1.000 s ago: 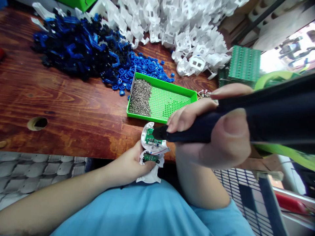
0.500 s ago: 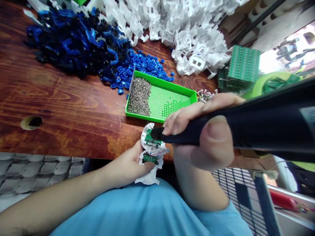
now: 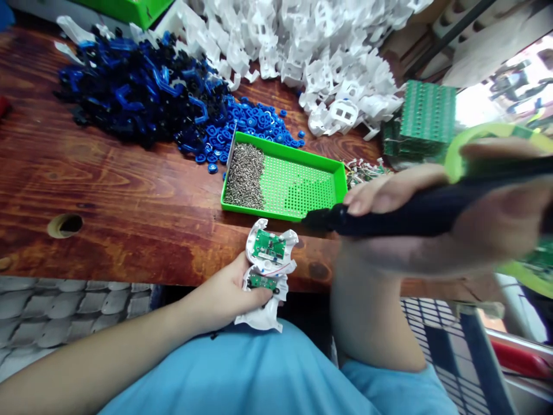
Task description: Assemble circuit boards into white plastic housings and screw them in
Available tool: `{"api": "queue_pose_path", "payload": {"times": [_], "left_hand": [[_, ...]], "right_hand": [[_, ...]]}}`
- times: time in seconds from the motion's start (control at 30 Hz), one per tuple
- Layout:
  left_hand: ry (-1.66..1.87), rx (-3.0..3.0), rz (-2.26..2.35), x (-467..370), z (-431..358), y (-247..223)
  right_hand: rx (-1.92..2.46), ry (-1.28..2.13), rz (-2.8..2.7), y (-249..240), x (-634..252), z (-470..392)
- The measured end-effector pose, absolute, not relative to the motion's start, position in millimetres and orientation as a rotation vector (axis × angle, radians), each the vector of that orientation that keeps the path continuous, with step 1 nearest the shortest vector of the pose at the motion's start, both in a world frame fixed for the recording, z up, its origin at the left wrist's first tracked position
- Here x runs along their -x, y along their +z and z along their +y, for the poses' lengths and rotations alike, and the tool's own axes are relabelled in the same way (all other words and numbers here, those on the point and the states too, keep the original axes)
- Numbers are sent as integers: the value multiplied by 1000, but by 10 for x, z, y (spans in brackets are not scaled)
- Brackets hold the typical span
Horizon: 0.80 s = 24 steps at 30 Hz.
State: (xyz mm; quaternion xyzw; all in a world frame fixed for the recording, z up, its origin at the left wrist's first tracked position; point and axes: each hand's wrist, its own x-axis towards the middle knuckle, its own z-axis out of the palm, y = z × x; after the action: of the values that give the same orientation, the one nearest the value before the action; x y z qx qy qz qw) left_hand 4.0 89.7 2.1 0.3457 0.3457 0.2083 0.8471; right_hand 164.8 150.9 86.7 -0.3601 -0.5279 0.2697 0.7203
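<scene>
My left hand (image 3: 242, 294) grips a white plastic housing (image 3: 263, 317) over my lap, thumb laid across its lower part. A green circuit board (image 3: 268, 246) sits in the upper half of the housing, a smaller board (image 3: 261, 282) in the lower half, and a thin red wire runs between them. My right hand (image 3: 415, 230) is wrapped round a black electric screwdriver (image 3: 397, 214), blurred by motion. The screwdriver's dark tip is apart from the housing, up and to its right, by the front edge of the green tray (image 3: 285, 138).
Small screws (image 3: 245, 176) fill the tray's left end. Behind lie blue round buttons (image 3: 259, 118), dark blue and black plastic parts (image 3: 142, 86), and a heap of white housings (image 3: 328, 63). Stacked circuit boards (image 3: 427, 112) stand right, near bundled wires (image 3: 367, 172). A hole (image 3: 64, 225) pierces the wooden table.
My right hand has drawn the electric screwdriver off the upper circuit board, moving right and uncovering the board. My left hand keeps its hold on the housing, almost unmoved.
</scene>
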Motion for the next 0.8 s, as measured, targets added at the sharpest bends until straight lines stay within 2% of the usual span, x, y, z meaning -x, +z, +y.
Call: {"api": "queue_pose_path", "payload": {"times": [0.13,0.3,0.8], "left_hand": [[428,-633,697,-29,910,-7],[418,-491,700,-26,913,-10],[391,-337,701,-26,935,36]], "right_hand": [[762,267,-1074,637,-1898,1778],[814,314,-1083,442,-2026,1863],[794,369,-1086,418,-1972,1838]]}}
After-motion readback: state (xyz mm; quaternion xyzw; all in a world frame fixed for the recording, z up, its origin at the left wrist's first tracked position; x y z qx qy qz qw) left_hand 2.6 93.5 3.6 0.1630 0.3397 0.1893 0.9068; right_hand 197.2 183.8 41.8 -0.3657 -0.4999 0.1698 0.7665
